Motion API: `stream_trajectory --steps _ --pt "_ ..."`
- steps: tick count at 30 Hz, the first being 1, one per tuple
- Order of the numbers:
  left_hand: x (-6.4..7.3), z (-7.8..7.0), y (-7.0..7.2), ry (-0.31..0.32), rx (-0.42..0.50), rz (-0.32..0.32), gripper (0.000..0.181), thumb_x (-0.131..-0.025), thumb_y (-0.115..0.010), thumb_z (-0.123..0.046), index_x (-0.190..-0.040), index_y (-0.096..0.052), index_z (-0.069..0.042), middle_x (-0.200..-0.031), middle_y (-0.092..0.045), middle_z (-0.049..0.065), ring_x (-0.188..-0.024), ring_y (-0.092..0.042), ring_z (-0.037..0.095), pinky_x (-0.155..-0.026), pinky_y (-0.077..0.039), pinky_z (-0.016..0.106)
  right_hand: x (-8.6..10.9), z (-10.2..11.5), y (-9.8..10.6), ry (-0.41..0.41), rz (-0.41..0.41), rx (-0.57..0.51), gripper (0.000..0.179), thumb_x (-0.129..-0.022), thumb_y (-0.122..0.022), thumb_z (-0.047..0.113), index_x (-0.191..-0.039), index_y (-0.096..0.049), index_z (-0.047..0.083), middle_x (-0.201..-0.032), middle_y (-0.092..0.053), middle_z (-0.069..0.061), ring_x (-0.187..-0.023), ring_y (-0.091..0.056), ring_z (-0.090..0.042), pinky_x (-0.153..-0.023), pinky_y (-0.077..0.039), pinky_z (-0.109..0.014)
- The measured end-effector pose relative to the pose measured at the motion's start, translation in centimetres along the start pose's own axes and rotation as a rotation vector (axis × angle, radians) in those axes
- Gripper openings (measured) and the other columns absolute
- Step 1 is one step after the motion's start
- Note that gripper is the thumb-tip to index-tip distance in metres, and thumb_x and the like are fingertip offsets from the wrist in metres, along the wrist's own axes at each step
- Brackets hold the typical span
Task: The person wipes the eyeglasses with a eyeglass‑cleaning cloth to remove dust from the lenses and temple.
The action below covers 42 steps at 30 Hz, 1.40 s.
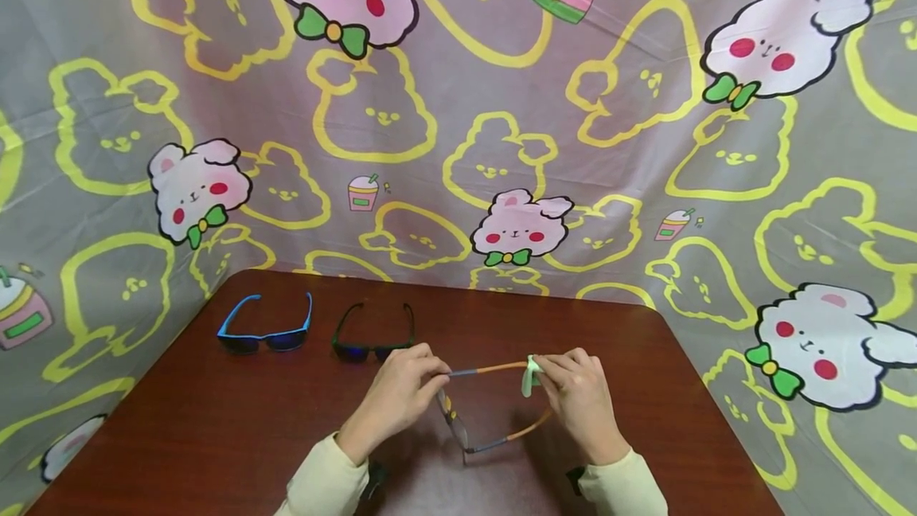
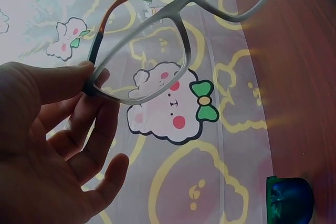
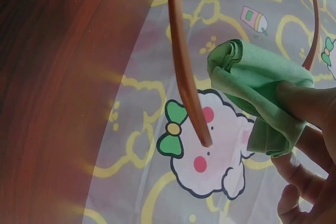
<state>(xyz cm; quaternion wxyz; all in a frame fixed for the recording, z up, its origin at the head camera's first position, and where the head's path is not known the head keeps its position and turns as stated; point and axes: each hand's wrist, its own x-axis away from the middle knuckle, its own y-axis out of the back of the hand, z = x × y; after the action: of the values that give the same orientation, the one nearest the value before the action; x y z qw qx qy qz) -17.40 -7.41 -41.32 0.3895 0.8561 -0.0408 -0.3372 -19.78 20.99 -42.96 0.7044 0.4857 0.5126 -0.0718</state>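
A pair of eyeglasses (image 2: pixel 181 24) with grey frame and orange-brown temple arms is held up over the table, arms unfolded. My left hand (image 1: pixel 401 390) pinches the frame's corner by the hinge between thumb and fingers, as the left wrist view shows. In my right hand (image 1: pixel 582 400) a folded light-green cloth (image 3: pixel 262 87) is pinched around the tip of one temple arm (image 1: pixel 501 367). The other temple arm (image 3: pixel 184 72) hangs free beside the cloth, its tip bare.
Blue-framed sunglasses (image 1: pixel 265 339) rest at the table's back left. Dark sunglasses (image 1: pixel 372 352) lie right of them, partly behind my left hand. The brown table (image 1: pixel 573 325) meets a patterned curtain (image 1: pixel 401 102) at the back and sides.
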Motion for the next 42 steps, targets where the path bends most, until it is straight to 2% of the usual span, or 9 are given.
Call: stream_trajectory --steps 7,9,14,19,25,30,35,42 --pt "0.2 0.3 0.2 -0.005 0.003 0.007 0.003 -0.085 -0.071 -0.017 -0.084 -0.073 -0.015 -0.07 -0.047 -0.017 -0.061 -0.042 -0.002 -0.08 -0.044 0.037 -0.1 0.0 0.1 -0.01 0.008 -0.005 0.024 -0.072 -0.079 0.012 -0.095 -0.076 0.01 -0.086 -0.071 0.0 -0.072 -0.054 -0.021 -0.058 -0.034 -0.035" --pt "0.3 0.4 0.3 0.001 0.001 0.006 0.002 -0.085 -0.071 -0.017 -0.084 -0.073 -0.015 -0.07 -0.047 -0.017 -0.061 -0.043 -0.002 -0.073 -0.044 0.033 -0.1 -0.1 0.1 -0.018 0.001 0.006 0.024 -0.071 -0.079 0.01 -0.094 -0.076 0.01 -0.086 -0.071 0.0 -0.072 -0.054 -0.021 -0.058 -0.034 -0.034" --pt "0.9 1.1 1.0 0.073 -0.023 -0.009 0.005 -0.082 -0.073 -0.013 -0.082 -0.072 -0.018 -0.071 -0.049 -0.017 -0.061 -0.046 -0.001 -0.059 -0.038 0.024 0.1 -1.0 0.8 -0.084 -0.034 0.042 0.027 -0.066 -0.082 0.004 -0.092 -0.076 0.007 -0.084 -0.071 -0.003 -0.069 -0.055 -0.022 -0.056 -0.033 -0.035" --pt "2.1 2.1 2.3 0.17 -0.05 0.005 0.005 -0.084 -0.072 -0.015 -0.081 -0.07 -0.019 -0.072 -0.048 -0.019 -0.061 -0.045 -0.002 -0.057 -0.039 0.023 0.7 -1.9 1.5 -0.128 -0.012 0.081 0.031 -0.064 -0.084 0.003 -0.093 -0.076 0.007 -0.084 -0.071 -0.005 -0.069 -0.055 -0.023 -0.055 -0.034 -0.035" --pt "4.3 3.4 4.0 0.294 -0.1 0.037 0.009 -0.083 -0.072 -0.012 -0.081 -0.069 -0.021 -0.072 -0.046 -0.019 -0.063 -0.048 -0.001 -0.059 -0.04 0.026 1.9 -2.8 2.2 -0.158 0.111 0.079 0.027 -0.067 -0.082 0.005 -0.092 -0.075 0.008 -0.085 -0.07 -0.005 -0.07 -0.054 -0.022 -0.056 -0.038 -0.036" --pt "6.2 4.4 5.1 0.378 -0.126 0.055 0.013 -0.083 -0.071 -0.01 -0.079 -0.066 -0.021 -0.071 -0.048 -0.017 -0.062 -0.047 0.0 -0.06 -0.04 0.028 3.0 -3.5 2.9 -0.197 0.284 0.07 0.022 -0.072 -0.08 0.008 -0.092 -0.075 0.009 -0.084 -0.069 -0.002 -0.069 -0.054 -0.018 -0.059 -0.041 -0.034" --pt "7.6 4.9 6.1 0.46 -0.134 0.076 0.011 -0.083 -0.068 -0.007 -0.079 -0.064 -0.016 -0.07 -0.048 -0.011 -0.061 -0.046 0.006 -0.056 -0.038 0.03 3.3 -4.0 3.2 -0.227 0.447 0.049 0.014 -0.076 -0.078 0.011 -0.089 -0.074 0.013 -0.082 -0.067 0.006 -0.07 -0.052 -0.011 -0.06 -0.043 -0.03" --pt "9.3 5.4 6.8 0.54 -0.147 0.095 0.011 -0.083 -0.065 -0.006 -0.077 -0.062 -0.014 -0.067 -0.049 -0.008 -0.059 -0.045 0.01 -0.053 -0.037 0.03 3.7 -4.4 3.1 -0.242 0.51 0.009 0.012 -0.077 -0.078 0.012 -0.087 -0.073 0.015 -0.08 -0.063 0.011 -0.071 -0.052 -0.009 -0.06 -0.044 -0.027"
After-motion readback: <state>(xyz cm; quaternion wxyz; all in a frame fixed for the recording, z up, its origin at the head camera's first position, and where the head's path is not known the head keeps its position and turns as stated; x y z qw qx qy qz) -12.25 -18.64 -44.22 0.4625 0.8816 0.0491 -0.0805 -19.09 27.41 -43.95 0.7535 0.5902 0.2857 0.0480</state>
